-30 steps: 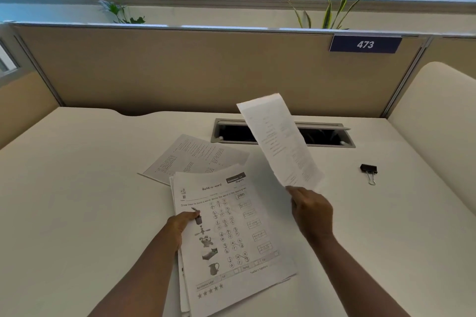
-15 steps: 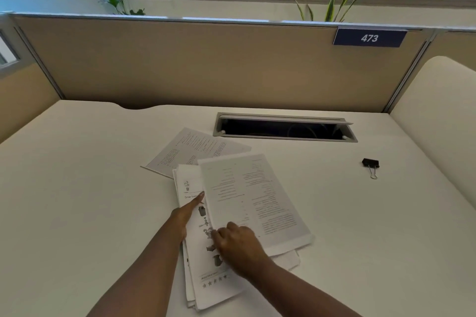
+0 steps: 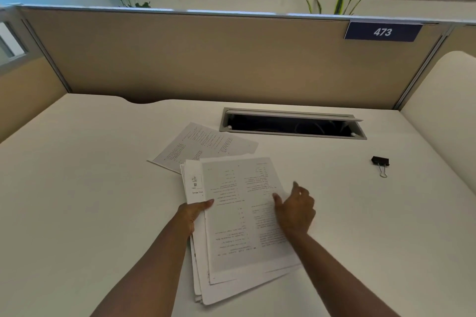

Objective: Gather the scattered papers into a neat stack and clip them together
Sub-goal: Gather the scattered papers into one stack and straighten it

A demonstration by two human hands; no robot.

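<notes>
A loose stack of printed papers lies on the white desk in front of me, its sheets fanned out of line. My left hand grips the stack's left edge, thumb on top. Over the stack's right edge rests my right hand, fingers spread and holding nothing. One separate printed sheet lies flat just beyond the stack, partly tucked under its far corner. A black binder clip sits alone on the desk to the right, well away from both hands.
An open cable slot is cut into the desk behind the papers. Beige partition panels close off the back and sides, with a "473" label. A rounded cream panel stands at the right.
My right hand laid the sheet it held in the air onto the stack, then slid to the stack's right edge. My left hand moved from pressing the top page to gripping the left edge.
</notes>
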